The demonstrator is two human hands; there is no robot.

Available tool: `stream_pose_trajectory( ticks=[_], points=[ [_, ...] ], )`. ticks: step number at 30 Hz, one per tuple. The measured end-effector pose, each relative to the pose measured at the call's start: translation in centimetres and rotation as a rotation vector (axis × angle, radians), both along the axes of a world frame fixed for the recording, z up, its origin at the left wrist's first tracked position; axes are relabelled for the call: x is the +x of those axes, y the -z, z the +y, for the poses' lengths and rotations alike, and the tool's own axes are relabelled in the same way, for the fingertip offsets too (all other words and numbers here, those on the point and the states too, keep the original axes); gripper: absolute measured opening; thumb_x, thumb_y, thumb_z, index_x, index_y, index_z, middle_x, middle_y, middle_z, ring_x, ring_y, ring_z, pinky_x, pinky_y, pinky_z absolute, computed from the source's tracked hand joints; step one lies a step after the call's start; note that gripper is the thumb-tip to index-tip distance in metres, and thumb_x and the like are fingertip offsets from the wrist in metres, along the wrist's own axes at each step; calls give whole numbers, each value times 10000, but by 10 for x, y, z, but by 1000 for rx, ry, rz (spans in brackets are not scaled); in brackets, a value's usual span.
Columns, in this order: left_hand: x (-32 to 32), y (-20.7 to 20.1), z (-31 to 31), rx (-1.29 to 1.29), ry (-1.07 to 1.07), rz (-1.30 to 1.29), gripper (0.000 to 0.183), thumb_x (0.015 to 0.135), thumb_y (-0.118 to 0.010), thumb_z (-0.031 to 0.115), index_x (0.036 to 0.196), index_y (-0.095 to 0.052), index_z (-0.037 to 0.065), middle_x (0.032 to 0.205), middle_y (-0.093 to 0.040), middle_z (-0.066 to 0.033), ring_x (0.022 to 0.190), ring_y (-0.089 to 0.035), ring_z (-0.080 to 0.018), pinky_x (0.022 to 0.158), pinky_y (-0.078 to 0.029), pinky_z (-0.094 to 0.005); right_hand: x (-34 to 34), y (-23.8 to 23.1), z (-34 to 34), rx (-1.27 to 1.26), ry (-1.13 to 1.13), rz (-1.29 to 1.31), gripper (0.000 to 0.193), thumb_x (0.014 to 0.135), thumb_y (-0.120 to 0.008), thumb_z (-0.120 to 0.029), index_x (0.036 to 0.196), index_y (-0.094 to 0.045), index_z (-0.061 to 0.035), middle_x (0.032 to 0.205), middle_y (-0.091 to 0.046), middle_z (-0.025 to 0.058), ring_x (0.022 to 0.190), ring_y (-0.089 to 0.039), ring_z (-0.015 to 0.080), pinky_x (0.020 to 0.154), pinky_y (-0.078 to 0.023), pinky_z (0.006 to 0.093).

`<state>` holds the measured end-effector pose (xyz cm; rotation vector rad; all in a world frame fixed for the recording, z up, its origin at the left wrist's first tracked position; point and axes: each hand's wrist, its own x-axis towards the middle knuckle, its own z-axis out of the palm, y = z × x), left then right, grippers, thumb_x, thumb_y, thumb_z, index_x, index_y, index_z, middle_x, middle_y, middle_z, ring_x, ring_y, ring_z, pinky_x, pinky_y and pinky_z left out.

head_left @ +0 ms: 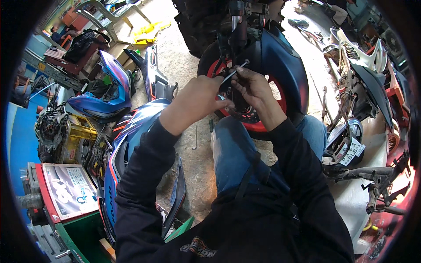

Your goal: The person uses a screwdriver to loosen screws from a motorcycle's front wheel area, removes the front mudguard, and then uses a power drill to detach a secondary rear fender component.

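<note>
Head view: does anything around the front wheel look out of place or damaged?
Body panels lie stripped off on the floor left of the person, not on a bike. Both hands, left hand and right hand, hold a thin metal rod at the front wheel; no damage shows.

A single head-worn fisheye view looks steeply down from the person's own head, facing forward over the knees. It sits close above the left hand [197,103] and right hand [252,87], just before a motorcycle front wheel [245,116]; straight edges bend near the dark rim.
</note>
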<state>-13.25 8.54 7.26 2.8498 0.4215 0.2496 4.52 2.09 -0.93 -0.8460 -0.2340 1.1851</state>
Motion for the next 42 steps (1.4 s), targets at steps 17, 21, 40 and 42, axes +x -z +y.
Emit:
stream_pose_trajectory(
  ticks=[17, 21, 40, 42],
  points=[
    [7, -9, 16, -322, -311, -150, 395, 773, -703, 412, 872, -702, 30, 832, -688, -113, 794, -668, -182, 695, -494, -296, -4, 2, 6, -31, 5, 37, 154, 864, -635, -119, 966, -623, -4, 840, -610, 79, 775, -585, 175, 703, -498, 296],
    [31, -23, 15, -21, -199, 37, 340, 780, -702, 350, 859, -706, 19, 761, -678, -116, 685, -660, -191, 643, -500, -311, 1, 7, 4, -1, 13, 6, 148, 865, -636, -128, 957, -631, -12, 829, -609, 65, 746, -572, 170, 678, -471, 300],
    [52, -32, 34, -288, -69, 299, 335, 652, -795, 299, 776, -714, -2, 640, -654, -112, 565, -627, -189, 568, -491, -308, -11, 0, 6, 14, 22, 72, 112, 861, -645, -121, 913, -623, -24, 845, -630, 88, 761, -595, 198, 685, -492, 340],
    [53, -27, 33, -291, -56, 286, 298, 659, -790, 261, 770, -713, -4, 641, -654, -113, 575, -637, -187, 562, -498, -302, -6, 6, 7, -2, 26, 85, 120, 866, -640, -128, 924, -618, -25, 852, -623, 86, 773, -597, 198, 691, -502, 357]
  ],
)
